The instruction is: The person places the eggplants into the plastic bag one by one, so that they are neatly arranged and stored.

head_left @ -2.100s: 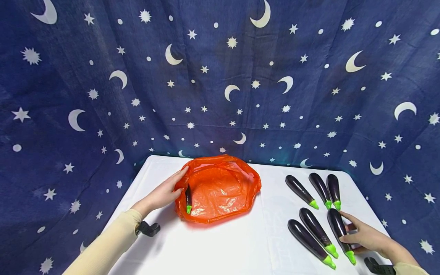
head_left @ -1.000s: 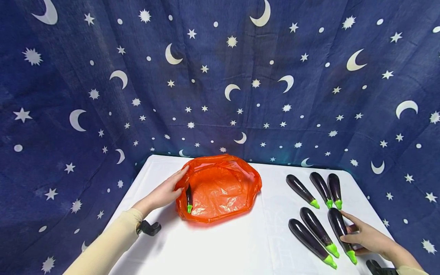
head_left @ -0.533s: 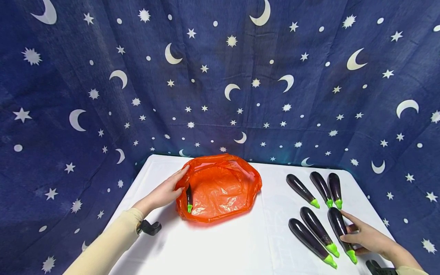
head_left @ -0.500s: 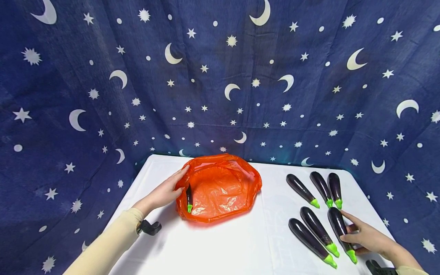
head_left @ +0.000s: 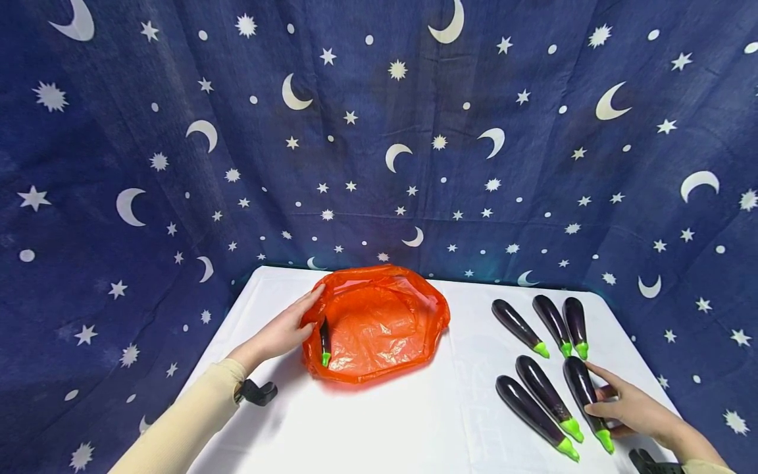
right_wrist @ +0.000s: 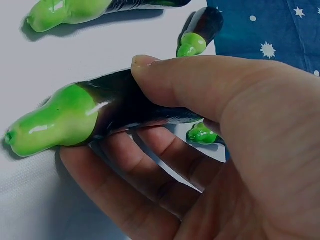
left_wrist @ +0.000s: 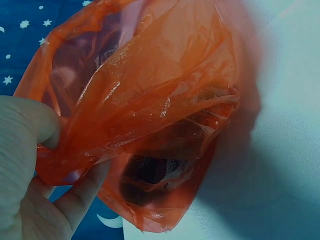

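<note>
An orange-red plastic bag [head_left: 379, 329] lies with its mouth spread wide on the table. My left hand [head_left: 284, 332] pinches the bag's left rim between thumb and fingers; the left wrist view shows the film [left_wrist: 150, 100] bunched there. Inside, against the left wall, lies one eggplant [head_left: 325, 342] with a green cap. At the right, my right hand [head_left: 630, 405] grips another eggplant [head_left: 580, 388], thumb on one side and fingers on the other. In the right wrist view that eggplant's green cap [right_wrist: 55, 122] points left, close to the white cloth.
Two eggplants [head_left: 530, 415] lie just left of my right hand, their caps toward me. Three more eggplants [head_left: 551, 322] sit farther back on the white table [head_left: 379, 428]. A dark blue curtain [head_left: 379, 131] with moons and stars hangs behind and at both sides.
Only a slight shift of the head view shows. Both hands, the bag and the eggplants stay where they were.
</note>
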Demonstrator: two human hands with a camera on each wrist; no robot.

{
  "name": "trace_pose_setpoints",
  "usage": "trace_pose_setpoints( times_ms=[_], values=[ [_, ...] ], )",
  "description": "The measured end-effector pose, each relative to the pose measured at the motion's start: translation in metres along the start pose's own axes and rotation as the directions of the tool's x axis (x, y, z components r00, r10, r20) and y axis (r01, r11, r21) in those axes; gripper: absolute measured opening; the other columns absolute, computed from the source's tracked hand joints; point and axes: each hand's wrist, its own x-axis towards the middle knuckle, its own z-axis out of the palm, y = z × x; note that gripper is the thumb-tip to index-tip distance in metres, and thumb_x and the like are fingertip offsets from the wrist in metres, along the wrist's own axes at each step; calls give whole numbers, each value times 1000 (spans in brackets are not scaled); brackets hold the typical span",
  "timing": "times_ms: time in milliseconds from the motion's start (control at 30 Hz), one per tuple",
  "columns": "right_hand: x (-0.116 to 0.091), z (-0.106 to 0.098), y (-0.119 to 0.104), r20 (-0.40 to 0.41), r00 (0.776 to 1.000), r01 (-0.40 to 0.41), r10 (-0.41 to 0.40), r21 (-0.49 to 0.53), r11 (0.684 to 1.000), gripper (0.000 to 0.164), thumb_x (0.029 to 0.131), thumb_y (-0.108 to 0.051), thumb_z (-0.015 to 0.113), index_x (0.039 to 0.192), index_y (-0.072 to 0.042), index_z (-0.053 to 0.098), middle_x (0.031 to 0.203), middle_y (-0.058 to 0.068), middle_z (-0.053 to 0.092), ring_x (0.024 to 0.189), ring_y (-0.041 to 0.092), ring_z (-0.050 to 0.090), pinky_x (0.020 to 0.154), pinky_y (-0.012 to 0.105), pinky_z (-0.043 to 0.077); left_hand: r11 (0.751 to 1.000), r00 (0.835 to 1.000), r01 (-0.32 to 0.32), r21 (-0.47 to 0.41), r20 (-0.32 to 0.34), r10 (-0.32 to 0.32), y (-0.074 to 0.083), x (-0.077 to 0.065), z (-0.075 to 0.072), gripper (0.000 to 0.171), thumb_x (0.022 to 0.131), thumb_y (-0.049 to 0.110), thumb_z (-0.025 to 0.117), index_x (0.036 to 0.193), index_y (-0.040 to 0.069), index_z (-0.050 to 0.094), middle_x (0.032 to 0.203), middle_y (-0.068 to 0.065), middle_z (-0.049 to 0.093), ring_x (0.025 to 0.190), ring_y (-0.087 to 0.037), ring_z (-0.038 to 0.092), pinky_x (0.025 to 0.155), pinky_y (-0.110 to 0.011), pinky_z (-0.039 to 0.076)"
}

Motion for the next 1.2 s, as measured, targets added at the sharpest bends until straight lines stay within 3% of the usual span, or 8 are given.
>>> trace_pose_setpoints(
  times_ms=[333,567,733,867,967,1100,1200],
  values=[
    [-2,-4,2,-23,1000,-12,12,22,1000,94,93,-15,72,159,4,7,111,23,46,87,26,63,68,48,60,999,999,-40,6,-20,40,-2,-5,1,83,92,-7,59,164,11,23,164,-20,29,150,-37,29,120,-54,24],
    [-11,-22,-21,-97,989,111,-110,9,994,101,95,-19,72,162,-3,-1,127,34,46,91,22,66,69,44,60,999,998,-47,10,-30,48,-3,-7,3,83,92,-7,59,164,11,23,163,-21,30,149,-38,30,119,-55,25],
    [-11,-18,-45,-125,976,186,-180,39,982,101,95,-21,73,164,-8,1,137,37,41,95,15,67,73,43,60,999,999,-39,13,-35,40,-3,-4,2,83,93,-5,60,164,12,23,164,-20,30,149,-37,30,119,-54,26],
    [-5,-6,-60,-132,958,269,-253,124,955,93,97,-15,70,165,-9,7,136,31,45,98,15,68,76,44,61,999,998,-40,12,-38,41,-2,-4,2,82,93,-4,61,164,12,23,163,-20,30,149,-37,30,119,-54,26],
    [1,4,-73,-116,940,337,-320,187,923,88,99,-12,66,165,-10,9,132,18,53,100,14,69,77,44,61,999,998,-41,14,-42,42,-2,-5,3,81,93,-4,61,164,12,24,163,-20,31,149,-38,31,119,-55,26],
    [8,18,-93,-67,917,396,-392,265,879,85,101,-9,62,165,-11,7,126,4,58,102,16,69,80,44,60,999,998,-36,13,-45,36,-2,-5,4,82,93,-4,60,164,13,23,163,-20,31,149,-38,31,118,-55,26],
    [17,26,-107,-29,895,428,-444,329,842,84,101,-5,60,166,-12,7,126,2,61,104,20,69,83,45,59,999,998,-31,8,-45,32,-3,-4,3,82,93,-4,60,165,14,23,164,-20,29,149,-39,30,118,-56,26]
  ],
)
